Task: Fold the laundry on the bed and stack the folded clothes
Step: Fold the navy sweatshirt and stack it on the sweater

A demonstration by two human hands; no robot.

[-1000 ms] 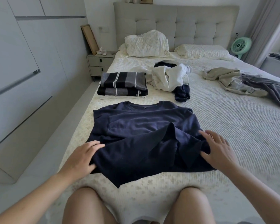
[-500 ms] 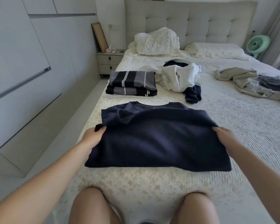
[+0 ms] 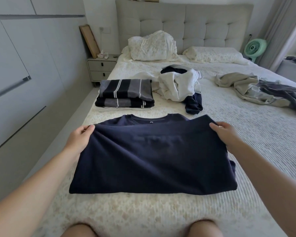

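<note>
The left hand [image 3: 79,141] is shown at the left end of the raised hem of the navy T-shirt [image 3: 152,159], its fingers [image 3: 88,129] curled over the edge and pinching the cloth, the forearm extended straight from the lower left. The T-shirt lies on the bed [image 3: 246,151] directly in front of the person, its lower half carried over toward the collar, which remains uncovered just beyond the raised hem. The fabric is judged to be light, soft and limp: it sags between the two grips and shows shallow creases, so it is best held at the two hem corners and kept taut while being laid down. The right hand [image 3: 226,135] is shown at the right end of the same hem, its fingers [image 3: 215,125] bent over the edge and gripping it, the forearm extended from the lower right. Beyond the T-shirt, to its left, a stack of folded striped clothes [image 3: 125,94] is seen; beyond it, toward the middle, an unfolded white and navy heap [image 3: 178,86]; well to the right of it, a beige and grey garment pile [image 3: 256,89].
</note>
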